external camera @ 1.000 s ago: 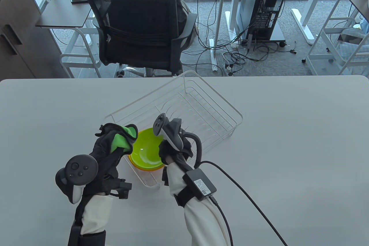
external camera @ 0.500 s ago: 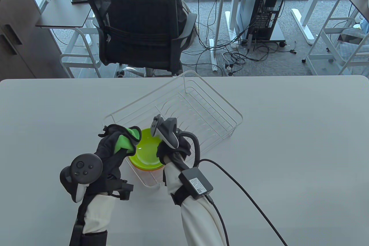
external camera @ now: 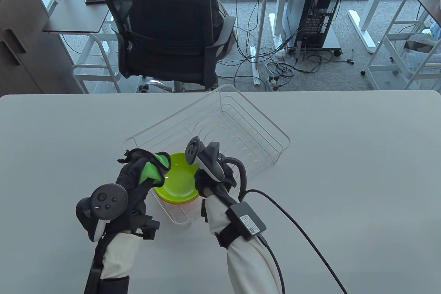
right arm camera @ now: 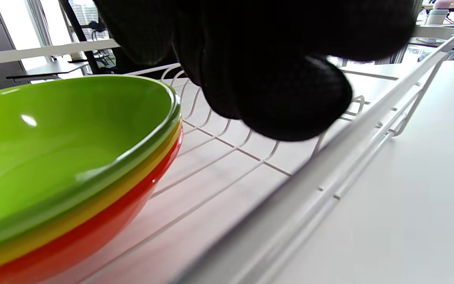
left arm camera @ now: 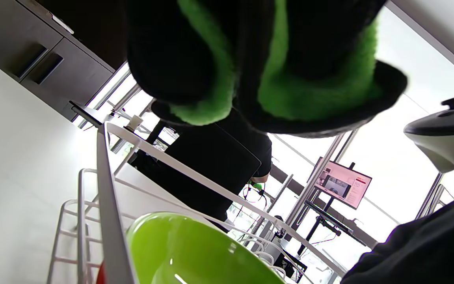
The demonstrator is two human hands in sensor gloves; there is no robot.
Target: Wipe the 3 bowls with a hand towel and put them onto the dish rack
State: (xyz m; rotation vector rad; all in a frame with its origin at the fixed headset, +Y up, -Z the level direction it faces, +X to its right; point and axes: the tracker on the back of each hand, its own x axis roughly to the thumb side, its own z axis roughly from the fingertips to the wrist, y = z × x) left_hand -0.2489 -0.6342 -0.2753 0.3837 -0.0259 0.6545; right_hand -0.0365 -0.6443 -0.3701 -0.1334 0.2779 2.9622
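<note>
Three bowls sit stacked in the near corner of the white wire dish rack (external camera: 248, 128): a green bowl (external camera: 179, 180) on top, a yellow one (right arm camera: 160, 157) under it, a red one (right arm camera: 112, 228) at the bottom. My left hand (external camera: 151, 166) grips a bright green hand towel (external camera: 150, 171) at the stack's left rim. In the left wrist view the towel (left arm camera: 290, 90) bulges between the gloved fingers (left arm camera: 164, 59) above the green bowl (left arm camera: 195, 252). My right hand (external camera: 206, 183) hovers at the stack's right side, fingers (right arm camera: 282, 98) loosely curled, apart from the green bowl (right arm camera: 53, 134), holding nothing.
The rack lies diagonally mid-table, its far half holding only wire dividers (external camera: 234, 135). A cable (external camera: 293, 225) runs from my right wrist across the table to the near right. A black office chair (external camera: 165, 39) stands beyond the far edge.
My right hand has shifted slightly right and nearer, away from the bowls. My left hand with the towel edged a little right. The bowl stack has stayed put.
</note>
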